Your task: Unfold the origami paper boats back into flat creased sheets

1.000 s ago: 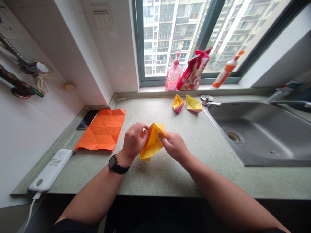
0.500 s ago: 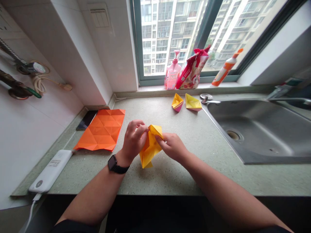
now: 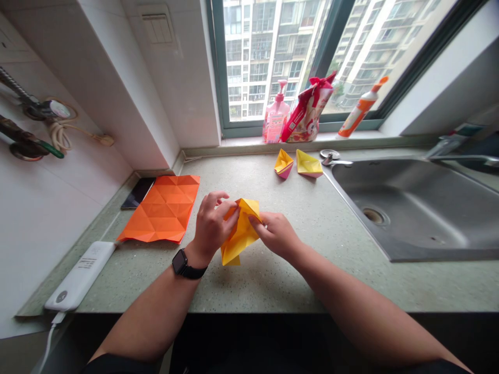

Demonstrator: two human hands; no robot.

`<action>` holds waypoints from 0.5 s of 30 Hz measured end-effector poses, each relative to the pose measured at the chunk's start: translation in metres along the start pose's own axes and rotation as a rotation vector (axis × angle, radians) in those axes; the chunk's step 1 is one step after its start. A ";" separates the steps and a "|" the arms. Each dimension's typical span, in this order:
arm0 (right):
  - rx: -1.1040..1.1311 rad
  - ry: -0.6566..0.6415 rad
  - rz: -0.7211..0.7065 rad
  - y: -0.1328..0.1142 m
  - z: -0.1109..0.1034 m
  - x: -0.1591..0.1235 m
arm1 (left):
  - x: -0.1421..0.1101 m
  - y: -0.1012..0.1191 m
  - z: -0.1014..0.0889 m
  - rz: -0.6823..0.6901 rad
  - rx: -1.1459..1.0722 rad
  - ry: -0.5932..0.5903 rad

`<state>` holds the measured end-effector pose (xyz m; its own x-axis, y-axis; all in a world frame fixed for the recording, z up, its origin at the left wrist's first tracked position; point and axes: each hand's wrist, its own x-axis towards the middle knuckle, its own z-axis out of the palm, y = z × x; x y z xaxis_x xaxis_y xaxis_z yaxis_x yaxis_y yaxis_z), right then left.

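Note:
A partly folded sheet of yellow origami paper point(image 3: 240, 231) is held up over the middle of the counter. My left hand point(image 3: 213, 218) pinches its upper left edge between thumb and index finger, the other fingers curled above. From the right, my right hand point(image 3: 278, 232) grips the paper's right edge, thumb on the near face and fingers behind, mostly hidden. Creased orange paper point(image 3: 163, 210) lies flat to the left of my left hand. Beyond my hands stand two small folded paper boats, one orange-yellow point(image 3: 284, 164) and one pale yellow point(image 3: 309, 164), both with pink undersides.
A steel sink point(image 3: 421, 208) is set into the counter point(image 3: 257, 291) at the right. At the left lies a white power bank point(image 3: 81, 275) with a cable. A pink pump bottle point(image 3: 275, 117), a red bag point(image 3: 310, 111) and an orange-white bottle point(image 3: 360, 110) stand on the sill.
The yellow paper has tilted and shifted slightly left between my hands. My left fingers have moved a little along its upper edge, and my right hand keeps its hold.

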<state>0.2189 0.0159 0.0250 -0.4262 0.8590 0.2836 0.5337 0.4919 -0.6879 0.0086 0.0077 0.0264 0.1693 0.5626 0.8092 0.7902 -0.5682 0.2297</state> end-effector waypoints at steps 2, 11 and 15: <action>-0.011 0.014 0.027 0.001 0.001 0.000 | 0.000 0.003 0.000 -0.020 -0.048 -0.014; -0.044 0.099 0.072 0.010 -0.005 0.002 | 0.004 0.018 -0.004 -0.185 -0.509 -0.170; 0.004 0.121 -0.021 0.010 -0.010 0.002 | 0.013 0.018 -0.012 -0.333 -0.762 -0.272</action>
<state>0.2304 0.0240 0.0260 -0.3455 0.8595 0.3768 0.5222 0.5097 -0.6838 0.0176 -0.0024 0.0473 0.2118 0.8392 0.5009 0.2309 -0.5409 0.8087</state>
